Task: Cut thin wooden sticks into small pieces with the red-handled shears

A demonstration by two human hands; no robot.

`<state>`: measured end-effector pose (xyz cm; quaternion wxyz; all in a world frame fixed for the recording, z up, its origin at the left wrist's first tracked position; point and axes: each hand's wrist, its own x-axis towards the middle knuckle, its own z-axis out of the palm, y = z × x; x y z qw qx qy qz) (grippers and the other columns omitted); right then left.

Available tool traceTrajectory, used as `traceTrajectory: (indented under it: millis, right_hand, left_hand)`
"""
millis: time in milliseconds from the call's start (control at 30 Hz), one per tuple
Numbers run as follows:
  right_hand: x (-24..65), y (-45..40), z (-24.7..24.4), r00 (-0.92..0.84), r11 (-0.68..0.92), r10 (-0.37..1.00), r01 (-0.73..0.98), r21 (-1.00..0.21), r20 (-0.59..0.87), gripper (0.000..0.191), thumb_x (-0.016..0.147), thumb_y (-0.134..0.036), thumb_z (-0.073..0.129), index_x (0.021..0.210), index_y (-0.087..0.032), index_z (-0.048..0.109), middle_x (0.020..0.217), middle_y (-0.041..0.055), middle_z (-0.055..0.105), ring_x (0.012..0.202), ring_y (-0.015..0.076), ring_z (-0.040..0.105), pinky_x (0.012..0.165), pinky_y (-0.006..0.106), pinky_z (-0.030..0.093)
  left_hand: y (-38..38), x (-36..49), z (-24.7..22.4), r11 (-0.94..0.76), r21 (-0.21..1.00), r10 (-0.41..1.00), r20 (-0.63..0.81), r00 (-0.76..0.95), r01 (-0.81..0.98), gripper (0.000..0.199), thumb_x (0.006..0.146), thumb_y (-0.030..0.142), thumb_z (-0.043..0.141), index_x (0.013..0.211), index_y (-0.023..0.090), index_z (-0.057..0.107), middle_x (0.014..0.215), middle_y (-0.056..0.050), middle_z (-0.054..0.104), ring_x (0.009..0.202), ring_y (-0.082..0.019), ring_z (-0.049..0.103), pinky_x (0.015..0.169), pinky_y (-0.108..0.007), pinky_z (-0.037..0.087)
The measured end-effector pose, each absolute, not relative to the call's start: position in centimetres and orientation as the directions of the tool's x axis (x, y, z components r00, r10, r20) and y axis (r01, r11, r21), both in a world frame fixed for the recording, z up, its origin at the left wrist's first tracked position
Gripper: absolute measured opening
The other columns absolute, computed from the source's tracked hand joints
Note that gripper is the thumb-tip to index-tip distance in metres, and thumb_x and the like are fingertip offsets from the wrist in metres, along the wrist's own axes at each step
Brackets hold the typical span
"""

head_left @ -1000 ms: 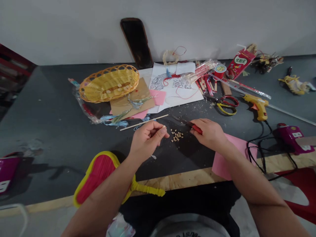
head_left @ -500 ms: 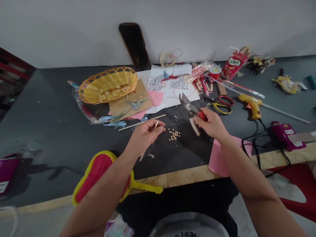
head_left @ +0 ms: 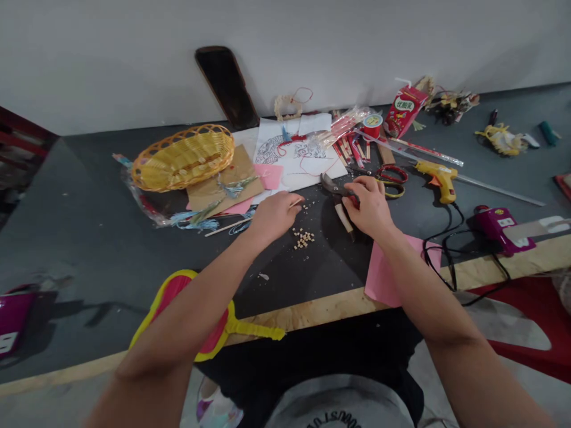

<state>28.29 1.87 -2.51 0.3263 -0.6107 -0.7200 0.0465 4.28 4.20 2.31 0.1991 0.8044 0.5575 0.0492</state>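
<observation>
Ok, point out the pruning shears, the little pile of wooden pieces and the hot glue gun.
Pruning shears [head_left: 338,190], head view: on the metal head.
Wooden pieces [head_left: 303,239], head view: middle of the pile.
Hot glue gun [head_left: 443,174], head view: on the yellow body.

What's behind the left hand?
A thin stick and some blue threads peek out. The left hand covers the rest, so I can't see where the stick ends.

The little bits [head_left: 304,239] lie on the table [head_left: 98,238] between my left hand [head_left: 276,218] and right hand [head_left: 372,206], a bit nearer me. Further back, the basket [head_left: 196,151] is left; the phone [head_left: 227,86] leans on the wall [head_left: 357,47]. Scissors [head_left: 393,181] lie left of the glue gun [head_left: 439,175].
</observation>
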Motion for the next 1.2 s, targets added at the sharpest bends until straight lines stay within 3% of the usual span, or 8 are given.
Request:
traceTrajectory:
  millis: [167,300,433,567,633,833,1000,1200]
  right_hand:
    - [27.9,1.8,-2.6,-0.095,0.297,0.916,0.813,-0.500,0.390,0.027,0.089,-0.026,0.057,0.113,-0.021,0.070,0.121,0.0154,0.058,0.115,0.0335,0.052,0.104,0.058,0.041]
    - [27.9,1.8,-2.7,-0.100,0.309,0.914,0.800,-0.514,0.393,0.026,0.090,-0.025,0.057,0.112,-0.022,0.070,0.122,0.0150,0.057,0.115,0.0333,0.051,0.104,0.057,0.041]
    - [28.0,1.8,-2.8,-0.096,0.317,0.906,0.798,-0.512,0.412,0.025,0.090,-0.023,0.056,0.110,-0.023,0.071,0.120,0.0137,0.058,0.113,0.0314,0.053,0.104,0.055,0.043]
    - [27.8,1.7,-2.6,-0.098,0.331,0.898,0.792,-0.513,0.429,0.025,0.090,-0.023,0.056,0.110,-0.022,0.070,0.119,0.0136,0.058,0.114,0.0307,0.053,0.104,0.053,0.042]
    - [27.6,1.6,-2.4,-0.105,0.339,0.894,0.794,-0.505,0.435,0.024,0.090,-0.023,0.055,0.110,-0.022,0.070,0.119,0.0126,0.058,0.113,0.0303,0.053,0.104,0.053,0.042]
    - [27.1,1.1,-1.7,-0.127,0.373,0.872,0.797,-0.476,0.472,0.025,0.094,-0.024,0.051,0.108,-0.024,0.071,0.118,0.0123,0.059,0.114,0.0310,0.052,0.103,0.054,0.042]
    - [27.1,1.1,-1.7,-0.116,0.361,0.886,0.780,-0.511,0.449,0.025,0.092,-0.023,0.054,0.109,-0.028,0.071,0.118,0.0108,0.061,0.113,0.0321,0.053,0.103,0.058,0.041]
    - [27.0,1.2,-1.6,-0.117,0.357,0.898,0.757,-0.547,0.425,0.025,0.092,-0.023,0.053,0.109,-0.026,0.071,0.119,0.0114,0.060,0.114,0.0313,0.053,0.105,0.056,0.040]
  left_hand:
    - [5.1,6.1,1.7,-0.394,0.258,0.885,-0.153,0.440,0.882,0.022,0.091,0.027,0.055,0.097,0.019,0.074,0.104,-0.011,0.073,0.100,-0.028,0.067,0.081,-0.035,0.048]
    - [4.2,5.7,2.5,-0.429,0.298,0.824,-0.258,0.505,0.853,0.020,0.089,0.027,0.055,0.088,0.021,0.074,0.097,-0.007,0.076,0.093,-0.025,0.069,0.076,-0.031,0.046]
    - [3.0,3.7,3.9,-0.398,0.381,0.827,-0.243,0.506,0.834,0.025,0.091,0.024,0.050,0.099,0.024,0.074,0.110,-0.005,0.077,0.104,-0.026,0.068,0.081,-0.031,0.045]
    - [0.8,1.6,3.8,-0.357,0.383,0.809,-0.328,0.487,0.852,0.033,0.085,0.040,0.065,0.113,0.022,0.066,0.094,-0.004,0.075,0.084,-0.024,0.068,0.068,-0.029,0.041]
    - [-0.3,1.3,3.2,-0.342,0.381,0.816,-0.332,0.473,0.859,0.043,0.081,0.042,0.071,0.118,0.021,0.062,0.101,-0.006,0.073,0.087,-0.026,0.068,0.066,-0.029,0.040]
    - [-1.0,2.8,2.2,-0.320,0.410,0.838,-0.298,0.457,0.854,0.028,0.088,0.033,0.064,0.112,0.021,0.056,0.083,-0.002,0.071,0.076,-0.023,0.067,0.062,-0.029,0.037]
    - [0.2,3.6,1.8,-0.345,0.433,0.867,-0.192,0.460,0.832,0.020,0.088,0.026,0.060,0.108,0.022,0.057,0.085,-0.003,0.073,0.081,-0.023,0.069,0.068,-0.030,0.041]
    - [1.0,3.0,1.7,-0.385,0.398,0.869,-0.148,0.472,0.833,0.016,0.091,0.023,0.053,0.102,0.021,0.064,0.103,-0.008,0.073,0.098,-0.026,0.068,0.082,-0.034,0.047]
